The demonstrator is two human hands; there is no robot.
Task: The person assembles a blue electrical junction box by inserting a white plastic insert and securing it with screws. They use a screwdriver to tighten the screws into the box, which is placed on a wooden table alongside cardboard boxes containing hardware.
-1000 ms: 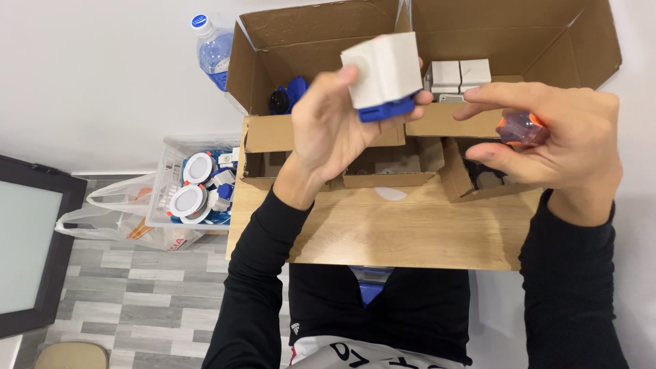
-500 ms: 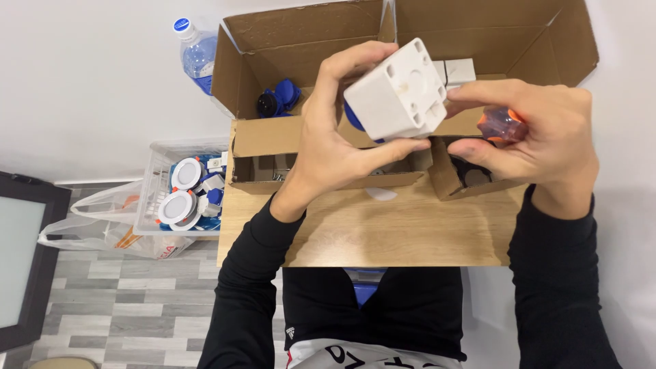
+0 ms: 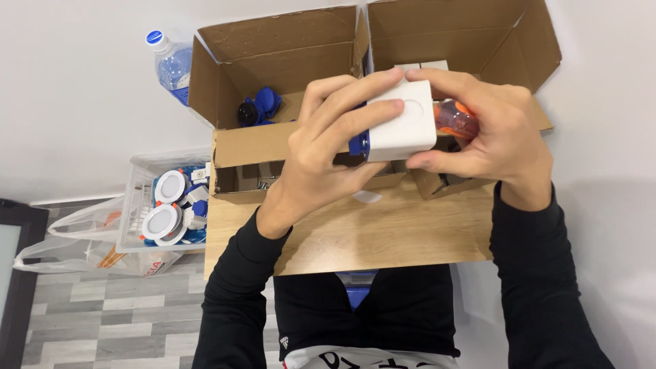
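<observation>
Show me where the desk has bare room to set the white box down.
The wooden desk is bare between the cardboard boxes and the person's body, below both hands. Behind, the boxes fill the desk; the left hand and right hand hold the white box over them.

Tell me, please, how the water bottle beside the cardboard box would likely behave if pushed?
The water bottle looks like thin clear plastic, so probably light and slightly squashy. It seems to lean against the cardboard box, so a push may tip it; being round, it would likely roll.

- Cardboard box (image 3: 287,48) sits on the desk (image 3: 383,239), behind both hands.
- Water bottle (image 3: 169,63) stands left of the box.
- Plastic bin (image 3: 137,198) lies left of the desk.
</observation>
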